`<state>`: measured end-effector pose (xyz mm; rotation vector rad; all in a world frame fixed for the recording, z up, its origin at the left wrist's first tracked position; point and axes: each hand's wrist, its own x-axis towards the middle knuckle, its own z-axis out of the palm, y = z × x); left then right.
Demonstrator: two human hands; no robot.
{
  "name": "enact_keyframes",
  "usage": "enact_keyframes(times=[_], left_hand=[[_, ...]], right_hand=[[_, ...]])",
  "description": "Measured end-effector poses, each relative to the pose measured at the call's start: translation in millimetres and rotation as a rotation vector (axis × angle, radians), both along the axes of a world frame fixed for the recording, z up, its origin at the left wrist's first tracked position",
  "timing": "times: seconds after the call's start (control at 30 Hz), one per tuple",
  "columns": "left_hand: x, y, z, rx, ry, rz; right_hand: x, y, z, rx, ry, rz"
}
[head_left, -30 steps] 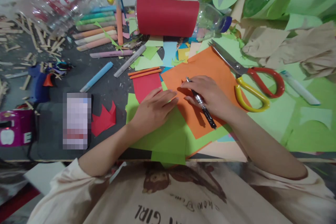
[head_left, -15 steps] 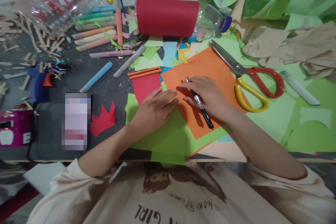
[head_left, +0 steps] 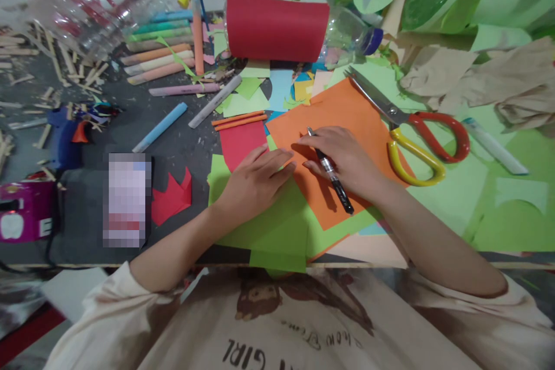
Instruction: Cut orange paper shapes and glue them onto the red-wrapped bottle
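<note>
My right hand [head_left: 347,161] grips a black pen [head_left: 332,176] with its tip on an orange paper sheet [head_left: 342,113] in the middle of the table. My left hand [head_left: 255,179] lies flat with fingers stretched out, pressing the left edge of that orange sheet where it overlaps a green sheet [head_left: 269,225]. A red paper piece [head_left: 240,141] lies just beyond my left fingers.
Scissors [head_left: 411,127] with red and yellow handles lie right of the orange sheet. A bottle wrapped in red paper [head_left: 277,26] lies at the back. Rolled paper sticks [head_left: 160,52], wooden sticks [head_left: 60,63], a blue glue gun [head_left: 65,139] and a red cut-out [head_left: 173,196] lie left.
</note>
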<state>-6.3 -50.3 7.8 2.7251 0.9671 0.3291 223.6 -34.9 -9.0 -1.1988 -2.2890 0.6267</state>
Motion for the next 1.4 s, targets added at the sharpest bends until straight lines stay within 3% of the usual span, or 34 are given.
enact_keyframes(times=[0.67,0.87,1.03,1.4], left_hand=[[8.5,-8.7,-6.6,0.164,0.036,0.014],[10.0,-6.5,-5.7,0.202,0.029,0.000],[11.0,-7.6,-4.0,0.210,0.035,0.008],[10.0,-10.4,-5.5,0.222,0.052,0.019]], right_hand=[[0.5,2.3,0.5,0.006,0.065,-0.045],[6.2,2.5,-3.0,0.049,0.155,-0.194],[6.0,2.1,-4.7,0.040,0.092,-0.116],[6.3,2.7,-6.7,0.032,0.052,-0.096]])
